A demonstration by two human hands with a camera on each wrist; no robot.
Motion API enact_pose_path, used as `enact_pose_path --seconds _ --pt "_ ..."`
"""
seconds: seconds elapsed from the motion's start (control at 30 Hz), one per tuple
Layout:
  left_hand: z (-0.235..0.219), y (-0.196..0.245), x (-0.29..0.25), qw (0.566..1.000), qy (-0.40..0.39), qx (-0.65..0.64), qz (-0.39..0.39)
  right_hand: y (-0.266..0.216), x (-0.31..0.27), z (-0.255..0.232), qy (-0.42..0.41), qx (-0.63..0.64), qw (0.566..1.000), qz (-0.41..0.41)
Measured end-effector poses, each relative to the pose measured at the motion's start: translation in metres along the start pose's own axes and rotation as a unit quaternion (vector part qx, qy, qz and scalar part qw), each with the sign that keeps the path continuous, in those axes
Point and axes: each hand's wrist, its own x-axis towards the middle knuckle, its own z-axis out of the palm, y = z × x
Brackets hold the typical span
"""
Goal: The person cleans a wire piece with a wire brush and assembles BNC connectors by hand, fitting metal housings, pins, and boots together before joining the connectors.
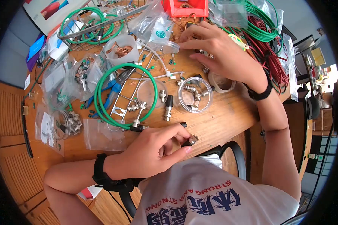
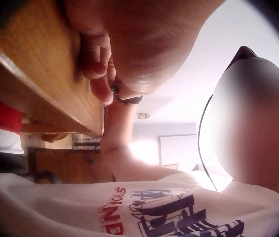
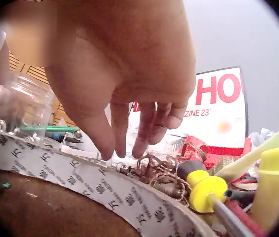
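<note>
In the head view my left hand [image 1: 148, 152], at the table's front edge, pinches a BNC connector [image 1: 193, 140] with a metal end and a dark body between thumb and fingers. Its far end is hidden by the fingers. My right hand [image 1: 227, 50] reaches to the back of the table, fingers hanging loosely apart from the thumb. Below those fingertips, the right wrist view shows a small metal connector [image 3: 123, 168] beside a tangle of copper wire [image 3: 166, 177]. A printed paper-covered ring [image 3: 80, 177] stands in front of this hand.
A green cable loop [image 1: 97, 93] with metal connectors lies around blue-handled pliers [image 1: 114, 88]. Beside it are a black-sleeved connector [image 1: 168, 108] and a clear round container [image 1: 180, 103] of connectors. A yellow screwdriver [image 3: 206, 192], red bin [image 1: 186, 11] and red cable bundle [image 1: 270, 56] surround the right hand.
</note>
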Motion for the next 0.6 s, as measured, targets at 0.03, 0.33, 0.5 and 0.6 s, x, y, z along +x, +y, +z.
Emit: enact_pose_path --seconds 0.03,0.33,0.5,0.6 --pt "0.0 0.0 0.0 1.0 -0.001 -0.004 -0.006 0.002 0.003 0.001 0.0 -0.001 1.0 0.002" --pt "-0.002 -0.002 -0.001 1.0 -0.003 -0.005 0.015 0.008 0.024 0.004 -0.063 0.009 0.998 0.024" --pt "-0.004 0.001 -0.001 0.999 -0.003 -0.037 -0.005 0.001 0.02 -0.023 -0.008 0.134 0.991 0.017" --pt "-0.006 0.001 -0.002 0.997 -0.016 -0.067 -0.032 -0.015 0.018 -0.056 0.006 0.1 0.995 0.006"
